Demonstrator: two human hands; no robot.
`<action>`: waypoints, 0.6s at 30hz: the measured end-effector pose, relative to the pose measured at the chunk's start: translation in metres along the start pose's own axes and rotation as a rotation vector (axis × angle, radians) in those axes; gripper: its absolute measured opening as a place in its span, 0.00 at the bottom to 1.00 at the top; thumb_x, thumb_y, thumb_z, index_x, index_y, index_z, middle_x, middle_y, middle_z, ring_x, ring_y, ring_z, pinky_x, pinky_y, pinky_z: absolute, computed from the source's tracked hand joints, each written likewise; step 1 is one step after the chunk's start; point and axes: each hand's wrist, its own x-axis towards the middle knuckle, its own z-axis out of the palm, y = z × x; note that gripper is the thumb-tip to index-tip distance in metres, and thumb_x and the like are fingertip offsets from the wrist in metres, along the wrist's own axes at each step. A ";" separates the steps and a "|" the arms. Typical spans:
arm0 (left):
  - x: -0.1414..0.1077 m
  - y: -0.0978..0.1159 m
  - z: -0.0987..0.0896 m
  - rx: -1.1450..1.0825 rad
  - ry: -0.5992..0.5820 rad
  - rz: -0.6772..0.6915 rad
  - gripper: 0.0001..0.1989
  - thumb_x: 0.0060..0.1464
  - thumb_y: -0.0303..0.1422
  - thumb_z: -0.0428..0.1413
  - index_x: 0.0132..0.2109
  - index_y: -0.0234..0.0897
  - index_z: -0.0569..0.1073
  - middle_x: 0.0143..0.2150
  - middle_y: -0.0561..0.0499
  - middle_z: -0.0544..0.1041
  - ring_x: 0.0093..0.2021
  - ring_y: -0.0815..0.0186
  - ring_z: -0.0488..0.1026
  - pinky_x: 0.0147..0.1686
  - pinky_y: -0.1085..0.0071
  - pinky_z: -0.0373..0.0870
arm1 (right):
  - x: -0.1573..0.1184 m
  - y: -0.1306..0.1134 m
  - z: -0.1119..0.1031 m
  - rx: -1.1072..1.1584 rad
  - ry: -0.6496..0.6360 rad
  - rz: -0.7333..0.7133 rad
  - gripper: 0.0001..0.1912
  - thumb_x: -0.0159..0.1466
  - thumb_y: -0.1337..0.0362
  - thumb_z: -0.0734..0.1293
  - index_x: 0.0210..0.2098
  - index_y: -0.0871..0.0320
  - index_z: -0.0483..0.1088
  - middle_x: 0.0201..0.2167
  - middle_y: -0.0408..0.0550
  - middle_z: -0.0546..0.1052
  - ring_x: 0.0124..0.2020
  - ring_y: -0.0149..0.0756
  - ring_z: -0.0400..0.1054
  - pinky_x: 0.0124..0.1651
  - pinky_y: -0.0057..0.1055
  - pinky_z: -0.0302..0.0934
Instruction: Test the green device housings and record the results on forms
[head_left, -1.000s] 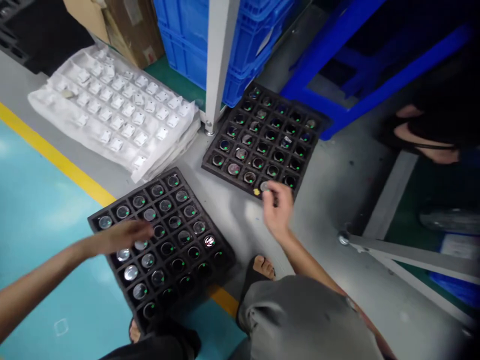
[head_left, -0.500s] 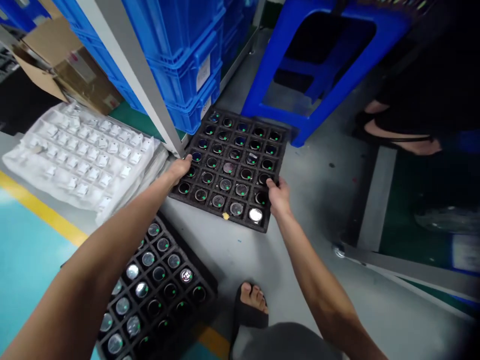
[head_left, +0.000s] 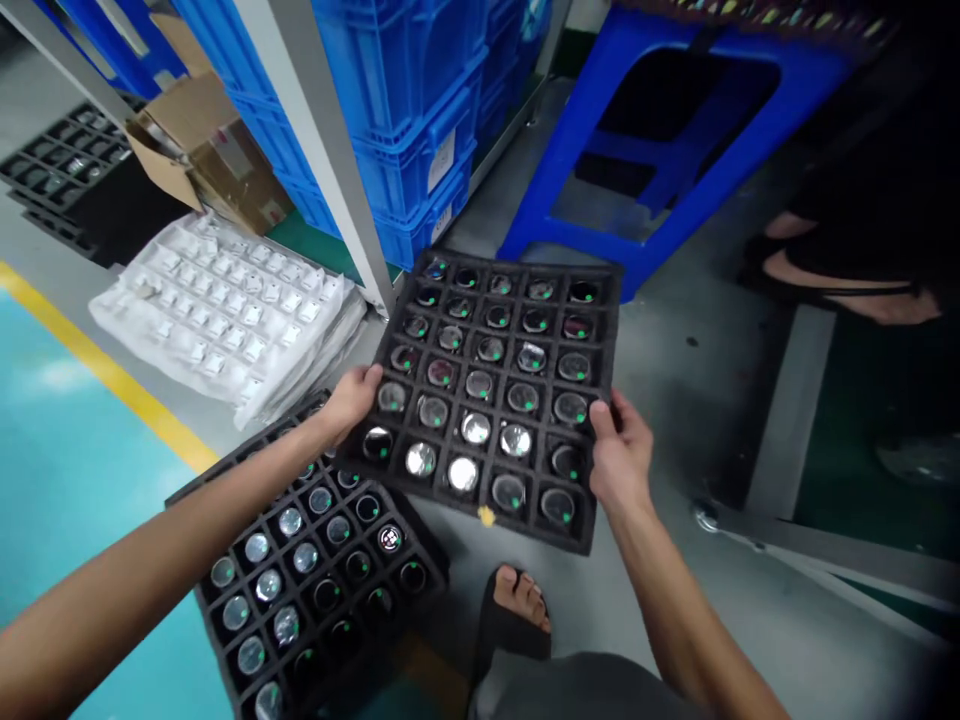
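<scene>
A black compartment tray (head_left: 501, 420) is held up between my two hands, tilted toward me. Round, shiny glass-like discs with green dots sit in its cells, and a yellow mark shows on its near edge. My left hand (head_left: 354, 400) grips the left side with the thumb on top. On the right side, my right hand (head_left: 621, 455) is closed round the rim, its fingers partly hidden beneath. Below and to the left, a second black tray (head_left: 442, 560) of similar discs rests on the floor, partly covered by my left forearm.
White trays (head_left: 225, 300) with small square pieces lie stacked at the left, near an open cardboard box (head_left: 232, 170). Blue crates (head_left: 405, 160) stand behind a metal post (head_left: 322, 130). A blue stool (head_left: 555, 170) is ahead; another person's foot (head_left: 847, 290) is at the right.
The held black tray has risen from near the floor and come closer to me, with both hands still on it. The view has shifted slightly left.
</scene>
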 end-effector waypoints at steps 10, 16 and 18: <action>-0.208 -0.177 -0.151 -0.156 -0.210 -0.588 0.36 0.35 0.47 0.69 0.55 0.47 0.75 0.58 0.49 0.78 0.59 0.44 0.73 0.42 0.59 0.80 | -0.160 0.030 0.018 -0.241 -0.527 -0.068 0.26 0.66 0.48 0.65 0.59 0.53 0.70 0.60 0.53 0.74 0.61 0.46 0.69 0.66 0.50 0.63; -0.288 -0.263 -0.169 -0.259 -0.044 -0.824 0.28 0.31 0.40 0.64 0.45 0.42 0.76 0.43 0.46 0.82 0.53 0.43 0.77 0.42 0.55 0.80 | -0.230 0.054 0.070 -0.205 -0.899 -0.184 0.24 0.70 0.56 0.61 0.63 0.54 0.66 0.58 0.55 0.74 0.61 0.43 0.68 0.67 0.45 0.63; -0.300 -0.274 -0.169 -0.295 -0.003 -0.845 0.24 0.30 0.37 0.63 0.41 0.44 0.76 0.39 0.48 0.82 0.52 0.43 0.77 0.45 0.53 0.79 | -0.245 0.061 0.078 -0.210 -0.946 -0.185 0.25 0.70 0.56 0.61 0.64 0.55 0.65 0.59 0.56 0.73 0.62 0.44 0.67 0.68 0.46 0.62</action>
